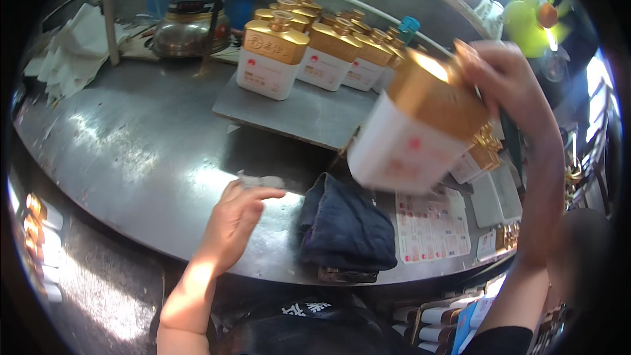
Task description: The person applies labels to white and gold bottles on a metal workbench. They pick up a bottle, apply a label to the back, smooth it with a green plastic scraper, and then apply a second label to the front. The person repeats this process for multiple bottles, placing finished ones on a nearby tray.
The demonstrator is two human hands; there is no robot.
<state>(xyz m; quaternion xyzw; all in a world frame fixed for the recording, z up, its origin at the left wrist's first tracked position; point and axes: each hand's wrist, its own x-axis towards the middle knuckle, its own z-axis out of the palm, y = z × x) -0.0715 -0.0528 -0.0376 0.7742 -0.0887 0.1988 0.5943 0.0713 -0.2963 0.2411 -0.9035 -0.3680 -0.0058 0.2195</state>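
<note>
My right hand (503,69) is raised at the right, its fingers closed round the neck of a gold-and-white bottle (420,125). The bottle is tilted and blurred, with gold shoulders and a white lower body. Over the metal table, my left hand (233,223) has its index finger stretched to the right. A crumpled grey-white thing (261,182) lies just beyond those fingers; whether they touch it I cannot tell. Below the held bottle, a folded dark cloth (348,223) sits at the table's near edge. Beside it lies a sheet of red-and-white labels (432,227).
Several similar bottles (268,59) stand on a raised grey board (282,115) at the back. A metal pot (187,33) and white paper (82,49) are at the far left. A white tray (503,190) and a green fan (536,16) are on the right.
</note>
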